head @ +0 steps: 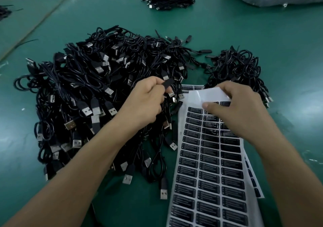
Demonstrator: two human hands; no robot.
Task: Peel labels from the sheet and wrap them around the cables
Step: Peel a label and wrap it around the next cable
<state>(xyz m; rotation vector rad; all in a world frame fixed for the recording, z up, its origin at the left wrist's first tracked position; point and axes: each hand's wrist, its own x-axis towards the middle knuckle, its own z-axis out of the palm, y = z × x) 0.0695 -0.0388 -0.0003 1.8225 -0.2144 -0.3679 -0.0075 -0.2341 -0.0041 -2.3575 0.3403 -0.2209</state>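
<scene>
Fingers [208, 106] of right hand [243, 109] pinch the flimsy-looking sheet's [209, 167] bare top; left hand [145, 102] pinches a limp cable [168, 84].

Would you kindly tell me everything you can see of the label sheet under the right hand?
The label sheet is glossy white backing paper carrying three columns of small black rectangular labels with pale print. It lies lengthwise on the green table, right of the cable pile, atop another sheet. Its far end is blank white and curls up where the right hand grips it.
</scene>
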